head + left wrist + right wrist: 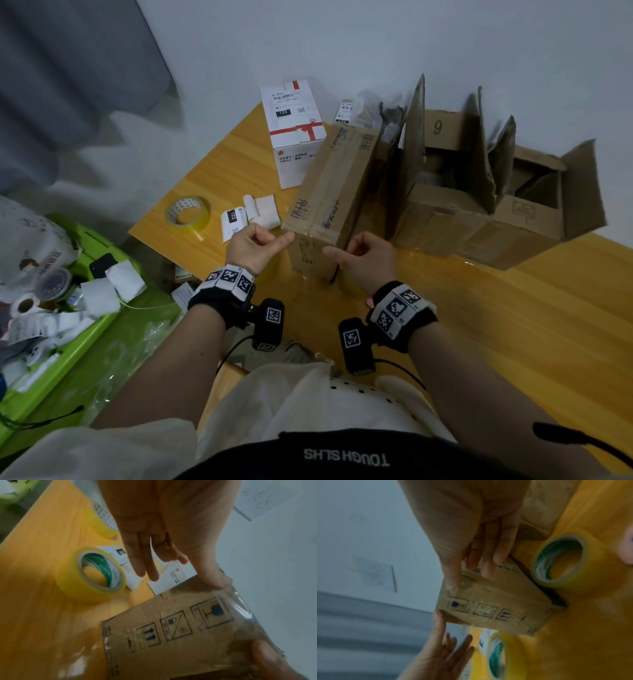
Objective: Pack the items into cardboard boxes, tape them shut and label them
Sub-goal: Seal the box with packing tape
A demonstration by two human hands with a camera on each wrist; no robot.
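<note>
A taped brown cardboard box (332,185) stands on the wooden table (513,325), its near face printed with handling symbols (180,628). My left hand (274,240) presses one straight finger on the box's near left top corner, where clear tape (240,601) wraps the edge; its other fingers (145,563) hang free. My right hand (342,253) presses its thumb on the near top edge, with its fingers (488,561) lying along the box (496,601). Neither hand holds anything. A yellow tape roll (92,574) lies just left of the box, and another roll (561,561) sits to its right.
A third tape roll (188,214), loose labels (234,219) and a white label roll (260,209) lie at the table's left end. Behind them stands a white labelled box with red ribbon print (294,137). Open cardboard boxes (479,192) stand at back right. A green bin (102,325) of scraps sits left of the table.
</note>
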